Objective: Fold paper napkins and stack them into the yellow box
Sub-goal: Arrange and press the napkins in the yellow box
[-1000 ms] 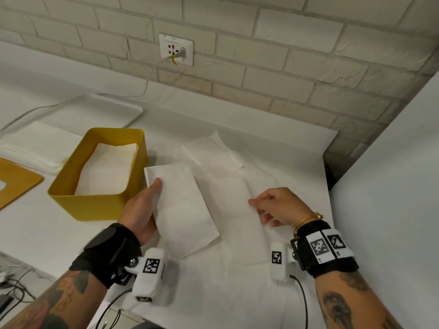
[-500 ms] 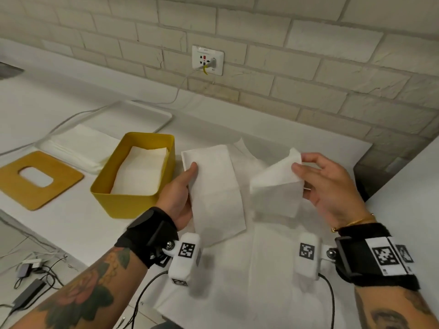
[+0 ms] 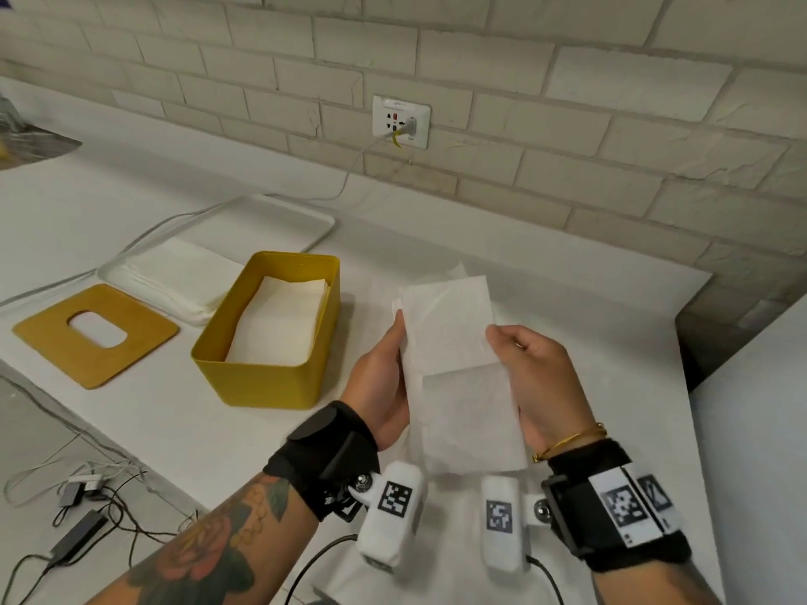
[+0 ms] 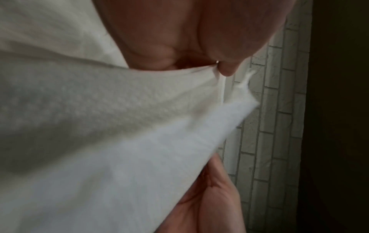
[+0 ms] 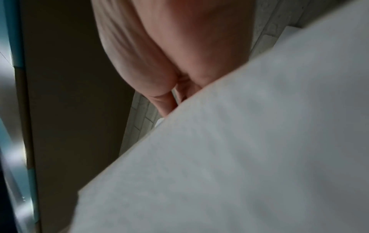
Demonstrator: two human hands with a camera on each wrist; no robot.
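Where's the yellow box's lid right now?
In the head view, the lid lies flat on the counter, left of the yellow box, in front of the napkin tray.

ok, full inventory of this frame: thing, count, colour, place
box: 1, yellow, on counter, folded napkins inside
lid: 1, yellow with oval hole, left of box
tray: 1, white, behind box, napkin stack on it
held napkin: 1, white, between both hands, above the counter
loose napkins: white, count unclear, on counter under hands
socket: 1, white, brick wall, cable plugged in
left hand: grips napkin's left edge
right hand: grips its right edge
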